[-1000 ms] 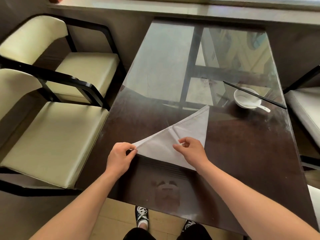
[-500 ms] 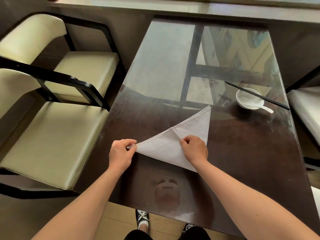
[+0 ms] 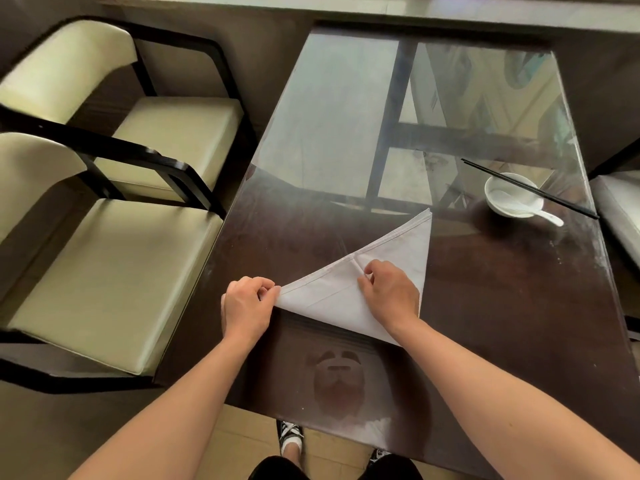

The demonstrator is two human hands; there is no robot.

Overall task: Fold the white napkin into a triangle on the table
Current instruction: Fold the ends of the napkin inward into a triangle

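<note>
Since 1 s ago the right hand [image 3: 389, 294] has slid fwd onto the napkin [image 3: 388, 258], fingertips now curled, pressing the center crease; napkin lies flatter. Left hand [image 3: 247, 304] pinches the napkin's 9 o'clock corner btwn thumb & fingers. Napkin, a folded triangle, sits on the table [image 3: 519, 306] near edge, bowl [image 3: 512, 195] at 2 o'clock.

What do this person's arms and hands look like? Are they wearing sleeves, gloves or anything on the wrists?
Both forearms are bare as far as the frame shows: no sleeves in view. The left hand and right hand wear no gloves, and I see no rings, watch or bracelet. Fingernails look short and unpainted.
</note>
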